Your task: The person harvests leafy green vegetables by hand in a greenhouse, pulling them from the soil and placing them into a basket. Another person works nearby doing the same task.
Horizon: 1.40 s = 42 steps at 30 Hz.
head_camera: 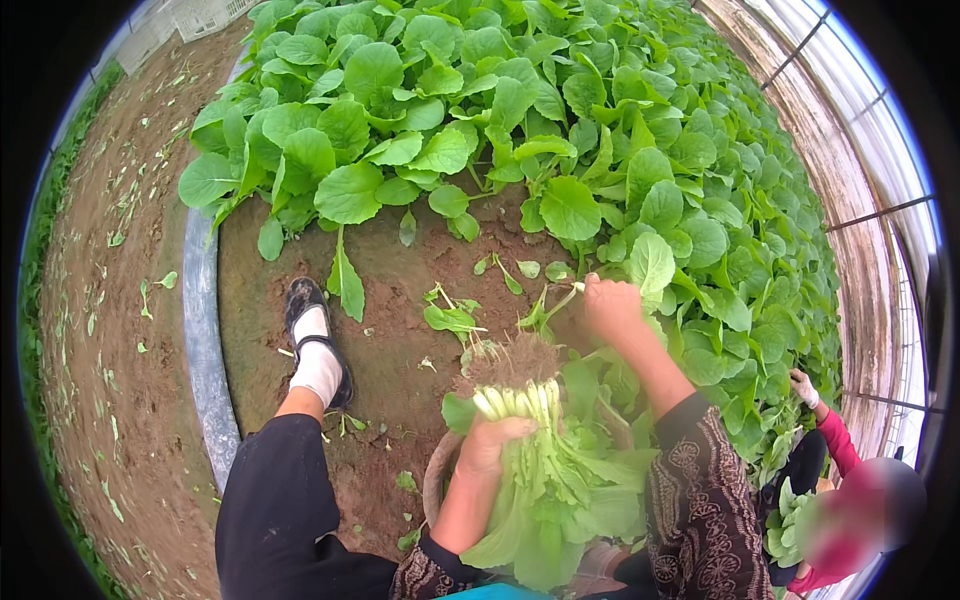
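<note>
My left hand [484, 446] is wrapped around a bunch of leafy greens [544, 465]. The pale stems and brown roots [517, 356] of the bunch point away from me, and its leaves hang down towards my lap. Farther forward and to the right, my right hand [611, 304] is closed on a single leafy green plant [651, 262]. A pale stem end sticks out at its fingertips, and a broad leaf shows behind the knuckles. This hand is at the edge of the planted bed [465, 112]. Part of a round rim [439, 472] shows beside my left forearm, mostly hidden.
Plucked leaves [450, 315] lie on the bare soil [405, 270]. My foot in a black shoe [319, 337] stands at left, inside a grey plastic edging [202, 315]. At lower right a co-worker in red [840, 442] reaches into the plants. Pale crates [210, 16] stand far left.
</note>
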Motion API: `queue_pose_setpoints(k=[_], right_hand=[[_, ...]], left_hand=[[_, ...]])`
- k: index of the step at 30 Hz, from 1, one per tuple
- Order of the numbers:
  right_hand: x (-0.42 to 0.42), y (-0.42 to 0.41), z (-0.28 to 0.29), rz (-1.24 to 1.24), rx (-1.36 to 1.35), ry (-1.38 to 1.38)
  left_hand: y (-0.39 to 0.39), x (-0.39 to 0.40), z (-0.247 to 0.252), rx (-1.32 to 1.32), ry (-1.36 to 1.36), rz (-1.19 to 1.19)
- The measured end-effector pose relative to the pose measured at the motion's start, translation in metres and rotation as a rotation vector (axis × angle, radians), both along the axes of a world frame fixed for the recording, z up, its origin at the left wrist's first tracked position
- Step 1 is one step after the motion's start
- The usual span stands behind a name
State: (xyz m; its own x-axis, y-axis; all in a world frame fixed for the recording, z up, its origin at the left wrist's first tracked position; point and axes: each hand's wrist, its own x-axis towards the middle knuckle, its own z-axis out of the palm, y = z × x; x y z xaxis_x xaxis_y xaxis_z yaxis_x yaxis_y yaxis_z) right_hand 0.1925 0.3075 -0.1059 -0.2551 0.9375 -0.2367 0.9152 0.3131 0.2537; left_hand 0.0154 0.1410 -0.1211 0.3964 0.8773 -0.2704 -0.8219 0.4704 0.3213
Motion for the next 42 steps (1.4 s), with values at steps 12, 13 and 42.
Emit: queue_pose_setpoints(k=[12,13,42], right_hand=[[0.027,-0.119,0.054,-0.130,0.142,0.346],[0.033,-0.124,0.062,-0.104,0.129,0.350],[0.006,-0.221,0.130,-0.652,-0.123,2.400]], left_hand=[[-0.058,0.004,0.075,0.218,0.147,-0.061],[-0.064,0.006,0.077,0.227,0.163,-0.066],[-0.122,0.030,0.109,0.371,0.308,-0.185]])
